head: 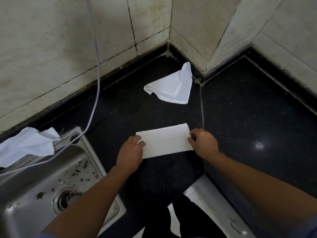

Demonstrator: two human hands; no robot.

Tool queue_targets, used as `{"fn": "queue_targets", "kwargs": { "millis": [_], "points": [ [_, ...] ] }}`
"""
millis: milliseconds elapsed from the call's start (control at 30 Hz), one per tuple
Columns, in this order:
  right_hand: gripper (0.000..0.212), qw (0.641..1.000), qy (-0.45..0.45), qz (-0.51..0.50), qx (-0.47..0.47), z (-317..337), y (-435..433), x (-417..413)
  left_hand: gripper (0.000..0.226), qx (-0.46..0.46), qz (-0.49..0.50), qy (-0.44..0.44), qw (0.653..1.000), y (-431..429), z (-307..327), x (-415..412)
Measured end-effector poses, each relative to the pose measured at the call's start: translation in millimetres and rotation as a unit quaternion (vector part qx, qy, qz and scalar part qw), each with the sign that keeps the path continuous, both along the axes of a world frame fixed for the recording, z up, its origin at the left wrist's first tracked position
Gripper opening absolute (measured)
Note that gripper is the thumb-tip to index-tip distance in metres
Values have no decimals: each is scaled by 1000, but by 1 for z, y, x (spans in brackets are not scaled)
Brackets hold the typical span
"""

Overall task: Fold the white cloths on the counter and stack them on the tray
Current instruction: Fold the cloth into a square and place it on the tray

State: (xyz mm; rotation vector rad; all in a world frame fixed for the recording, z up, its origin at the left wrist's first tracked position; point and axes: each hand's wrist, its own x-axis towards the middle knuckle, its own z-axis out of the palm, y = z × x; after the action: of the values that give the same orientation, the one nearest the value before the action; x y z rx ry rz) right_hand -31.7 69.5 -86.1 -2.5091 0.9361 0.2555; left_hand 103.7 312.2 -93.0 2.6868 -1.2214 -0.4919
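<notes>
Sink [42, 170] left of folded cloth [164, 141]; loose cloth [173, 86] behind it

Dim, soft light; a glare spot on the black counter [259, 145] at right; wide-angle bending at edges.

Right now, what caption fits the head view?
Left hand presses and right hand pinches the folded cloth on the counter; second cloth behind, third cloth at the sink.

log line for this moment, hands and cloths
step: folding | left hand: rests on folded cloth | right hand: pinches its right end | waiting: corner cloth, sink cloth | tray: unseen
</notes>
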Motion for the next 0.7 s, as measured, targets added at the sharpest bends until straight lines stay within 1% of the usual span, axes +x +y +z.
{"fn": "queue_targets", "kwargs": {
  "millis": [67, 133, 200, 300, 467, 533, 633, 667, 700],
  "points": [
    [33, 999, 43, -25, 9, 0, 1, 9, 39, 61, -41, 5, 997, -6, 1, 4],
    [39, 997, 76, -34, 7, 0, 2, 17, 47, 102, -46, 16, 994, -8, -1, 9],
    [37, 993, 100, -63, 26, -2, 4, 22, 51, 105, -42, 28, 993, -4, -6, 10],
    [32, 978, 116, -144, 93, -5, 2, 29, 53, 86, -28, 39, 995, 1, -10, 9],
    [25, 956, 96, -214, 179, -6, -3, 35, 53, 73, -27, 54, 996, 2, -14, 12],
    [25, 936, 73, -259, 229, -7, -5, 35, 53, 70, -25, 60, 995, 2, -14, 12],
    [26, 893, 39, -322, 310, -4, -7, 34, 53, 68, -26, 61, 995, 2, -13, 13],
    [25, 889, 31, -324, 321, -2, -7, 33, 53, 69, -28, 61, 995, 1, -13, 14],
    [21, 893, 23, -317, 320, 0, -7, 32, 53, 71, -30, 59, 995, 1, -12, 15]
  ]
}}
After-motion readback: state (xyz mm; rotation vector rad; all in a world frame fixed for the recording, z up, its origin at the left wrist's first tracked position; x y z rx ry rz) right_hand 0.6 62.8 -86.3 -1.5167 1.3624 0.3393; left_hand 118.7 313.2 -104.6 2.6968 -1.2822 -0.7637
